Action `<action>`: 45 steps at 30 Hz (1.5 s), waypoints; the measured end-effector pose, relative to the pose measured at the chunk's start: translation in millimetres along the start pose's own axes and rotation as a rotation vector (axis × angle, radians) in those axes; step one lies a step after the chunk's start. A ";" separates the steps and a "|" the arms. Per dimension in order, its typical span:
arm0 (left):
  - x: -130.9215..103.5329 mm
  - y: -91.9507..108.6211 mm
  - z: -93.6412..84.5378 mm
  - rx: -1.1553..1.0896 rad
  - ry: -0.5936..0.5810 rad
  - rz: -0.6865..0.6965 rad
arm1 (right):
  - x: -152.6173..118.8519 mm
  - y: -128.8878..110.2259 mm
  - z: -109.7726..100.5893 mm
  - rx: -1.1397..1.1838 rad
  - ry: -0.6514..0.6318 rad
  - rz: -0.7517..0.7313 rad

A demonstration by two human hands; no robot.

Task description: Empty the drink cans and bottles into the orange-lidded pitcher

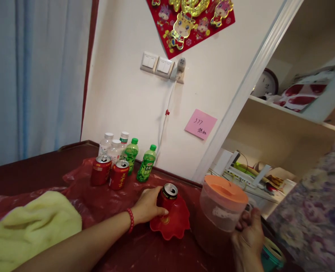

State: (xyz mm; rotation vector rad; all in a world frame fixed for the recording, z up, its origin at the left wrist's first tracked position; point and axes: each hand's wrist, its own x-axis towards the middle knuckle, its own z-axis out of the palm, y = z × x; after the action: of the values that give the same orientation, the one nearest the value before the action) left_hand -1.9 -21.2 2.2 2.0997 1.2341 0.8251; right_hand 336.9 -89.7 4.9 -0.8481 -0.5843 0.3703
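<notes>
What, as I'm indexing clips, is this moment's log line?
left hand: around red can | right hand: curled at lidded pitcher | green-capped bottles: two, upright

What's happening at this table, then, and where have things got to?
The person's left hand holds an upright red can at the scalloped red dish; whether the can rests in it is hard to tell. The right hand is curled at the handle side of a clear pitcher with an orange lid. Towards the wall stand two other cans and two green bottles. A yellow cloth lies left.
</notes>
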 end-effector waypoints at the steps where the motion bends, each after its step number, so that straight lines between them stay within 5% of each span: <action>1: -0.2 0.5 -0.3 -0.002 0.001 0.005 | -0.2 -4.3 1.0 0.015 0.032 -0.007; 18: -4.8 16.3 -5.5 0.019 0.039 0.046 | -4.4 -67.2 27.4 0.058 0.083 0.020; 45: -4.8 11.0 -5.2 0.043 0.015 0.074 | -24.4 -67.4 50.4 -0.148 0.062 0.006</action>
State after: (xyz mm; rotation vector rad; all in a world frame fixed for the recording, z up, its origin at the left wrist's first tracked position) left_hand -1.5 -29.3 12.5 2.1887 1.1985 0.8556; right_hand 291.9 -114.1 76.1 -0.9998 -0.5568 0.3082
